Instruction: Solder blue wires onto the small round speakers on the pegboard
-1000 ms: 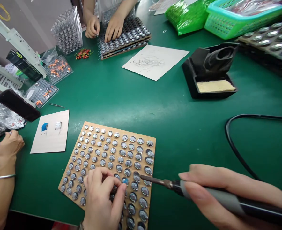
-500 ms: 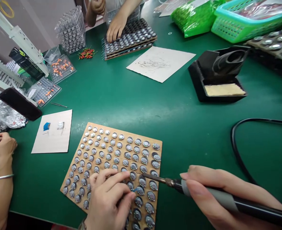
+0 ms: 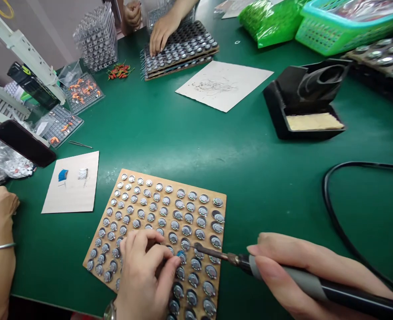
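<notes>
1. Over the board [image 3: 210,194], the left hand [image 3: 143,271] pinches a blue wire [image 3: 181,254], fingertips together; the right hand [image 3: 316,261] clamps the iron [image 3: 301,281].
2. Its tip sits near those fingertips: a slip could burn them.
3. Bumping might shift the discs [image 3: 210,271].
4. The cord [image 3: 330,213] could snag; the stand [image 3: 291,98] is beyond.

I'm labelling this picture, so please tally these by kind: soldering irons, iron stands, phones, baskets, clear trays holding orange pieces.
Soldering iron: 1
Iron stand: 1
Phone: 1
Basket: 1
Clear trays: 2
Total: 6
</notes>
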A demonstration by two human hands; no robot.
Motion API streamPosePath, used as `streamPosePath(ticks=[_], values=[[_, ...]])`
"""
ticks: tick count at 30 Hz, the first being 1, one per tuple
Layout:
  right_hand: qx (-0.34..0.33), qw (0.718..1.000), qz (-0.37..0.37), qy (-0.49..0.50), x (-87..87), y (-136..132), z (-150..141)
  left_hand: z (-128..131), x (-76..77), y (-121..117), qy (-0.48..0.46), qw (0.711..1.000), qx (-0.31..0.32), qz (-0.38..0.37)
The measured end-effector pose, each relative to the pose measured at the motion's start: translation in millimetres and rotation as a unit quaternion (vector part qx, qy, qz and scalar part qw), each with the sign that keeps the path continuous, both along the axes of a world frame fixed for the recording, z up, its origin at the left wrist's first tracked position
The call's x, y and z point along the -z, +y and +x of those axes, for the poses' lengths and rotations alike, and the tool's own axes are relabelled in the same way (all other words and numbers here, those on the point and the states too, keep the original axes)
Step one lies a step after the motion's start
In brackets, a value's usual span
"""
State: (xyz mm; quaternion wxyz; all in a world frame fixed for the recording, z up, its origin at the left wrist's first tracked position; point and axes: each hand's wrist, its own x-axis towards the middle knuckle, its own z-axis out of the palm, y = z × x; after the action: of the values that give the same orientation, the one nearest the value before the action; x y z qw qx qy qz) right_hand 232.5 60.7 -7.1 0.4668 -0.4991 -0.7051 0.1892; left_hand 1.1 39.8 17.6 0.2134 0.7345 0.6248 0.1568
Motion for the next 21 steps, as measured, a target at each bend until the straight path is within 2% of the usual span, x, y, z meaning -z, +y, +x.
streamPosePath(ticks=[3,7,21], values=[[-0.060,0.998,0.018,0.008,-11.8,8,-4,-1,-1.6,4,0.007,1.000,0.013,-0.010],[-0.082,0.996,0.016,-0.016,-20.1,13,-5,-1,-2.7,5,0.003,1.000,0.009,-0.012],[-0.120,0.991,0.033,-0.039,-12.5,8,-1,-2,-2.8,5,-0.007,1.000,0.020,-0.013]])
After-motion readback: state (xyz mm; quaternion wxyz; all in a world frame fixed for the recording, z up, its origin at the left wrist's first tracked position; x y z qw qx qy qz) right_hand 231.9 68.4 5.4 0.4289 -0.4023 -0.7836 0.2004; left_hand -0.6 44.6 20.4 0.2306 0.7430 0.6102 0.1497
